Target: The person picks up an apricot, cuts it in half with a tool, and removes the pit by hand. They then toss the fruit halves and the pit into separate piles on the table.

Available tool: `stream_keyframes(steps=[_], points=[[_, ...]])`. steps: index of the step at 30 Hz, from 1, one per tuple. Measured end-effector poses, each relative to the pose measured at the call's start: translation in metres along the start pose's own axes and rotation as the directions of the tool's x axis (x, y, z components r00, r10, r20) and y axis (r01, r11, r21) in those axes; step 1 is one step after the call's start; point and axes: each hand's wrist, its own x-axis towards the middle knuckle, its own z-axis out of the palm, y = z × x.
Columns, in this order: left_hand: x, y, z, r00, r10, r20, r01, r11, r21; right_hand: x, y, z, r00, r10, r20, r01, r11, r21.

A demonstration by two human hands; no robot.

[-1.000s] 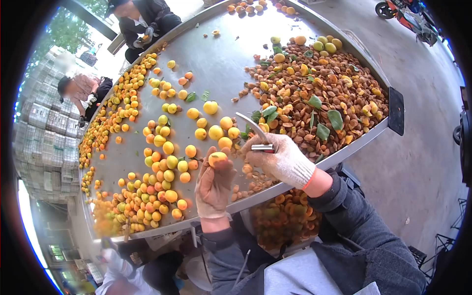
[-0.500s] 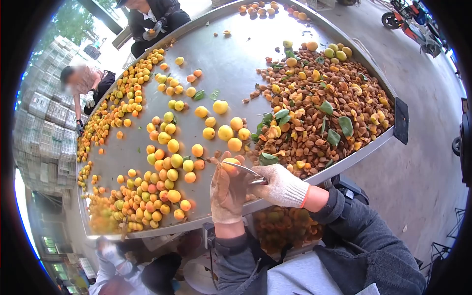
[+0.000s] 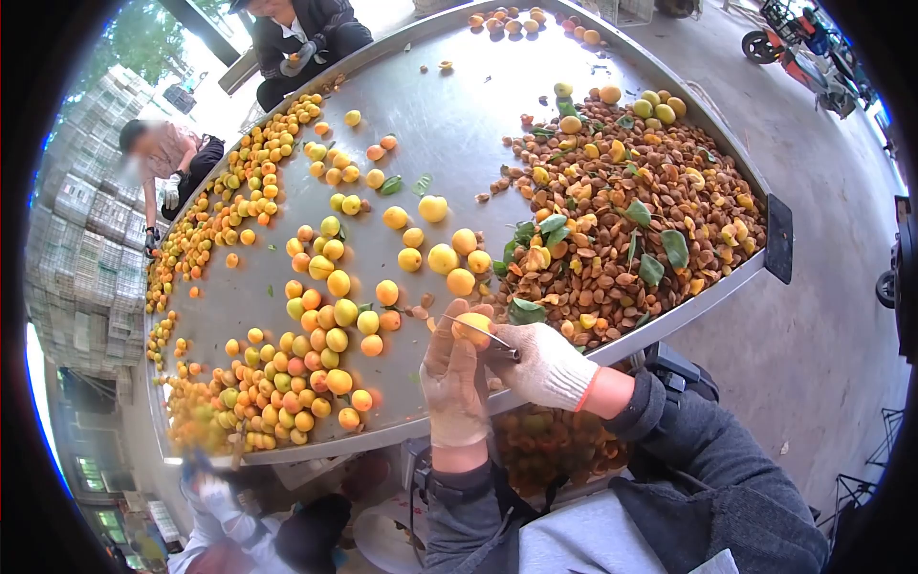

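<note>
My left hand (image 3: 453, 387), in a pale work glove, is closed around an apricot (image 3: 472, 329) with yellow-orange skin. My right hand (image 3: 547, 364), gloved in white knit with a red-edged cuff, grips a small knife (image 3: 504, 345). Its thin blade lies across the apricot. Both hands are close together above the near edge of the metal table (image 3: 421, 86). Whole apricots (image 3: 442, 257) sit just beyond my left hand. Up and right of my hands spreads a pile of brown pits (image 3: 612, 258) mixed with fruit scraps and green leaves (image 3: 673, 246).
More apricots (image 3: 287, 383) cover the table's left side. A container of cut fruit (image 3: 559, 445) stands below the near edge. Two people (image 3: 177, 163) work along the far left edge, another person (image 3: 249, 526) at lower left. Stacked crates (image 3: 86, 220) and a scooter (image 3: 808, 57) stand beyond.
The apricot and both hands have shifted slightly. The knife blade, earlier angled over the fruit's upper side, now crosses the apricot, which has been turned in my left hand.
</note>
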Motion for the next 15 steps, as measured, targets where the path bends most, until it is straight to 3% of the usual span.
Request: stream_keyframes(steps=[1,5,7,8,10,13,14,15], points=[[-0.001,0.001,0.002,0.999,0.035,0.034,-0.039,0.993,0.116,0.000,0.000,-0.001,1.000,0.001,-0.002,-0.001,1.000,-0.001],[-0.003,0.009,0.009,0.997,-0.002,0.071,-0.002,0.998,0.059,-0.001,-0.004,-0.010,0.999,-0.049,0.017,0.050,0.997,-0.063],[-0.001,0.002,0.012,0.987,0.140,0.077,-0.145,0.987,0.071,-0.001,-0.010,-0.013,0.998,-0.063,-0.013,0.061,0.992,-0.113],[-0.001,-0.001,0.010,0.986,0.143,0.080,-0.149,0.987,0.068,-0.001,-0.013,-0.013,0.998,-0.048,-0.041,0.041,0.985,-0.167],[0.000,-0.004,0.009,0.999,0.051,-0.012,-0.050,0.994,0.094,-0.002,-0.009,-0.008,0.994,-0.052,-0.092,0.029,0.970,-0.243],[-0.006,0.003,0.020,0.990,0.038,-0.133,-0.015,0.986,0.166,-0.003,-0.007,-0.006,0.984,-0.129,-0.123,0.080,0.938,-0.339],[-0.007,0.005,0.021,0.990,0.040,-0.133,-0.018,0.986,0.164,-0.002,-0.006,-0.007,0.984,-0.131,-0.121,0.083,0.937,-0.341],[-0.009,0.006,0.023,0.989,0.126,-0.074,-0.097,0.945,0.312,-0.002,-0.004,-0.008,0.992,-0.102,-0.077,0.068,0.930,-0.361]])
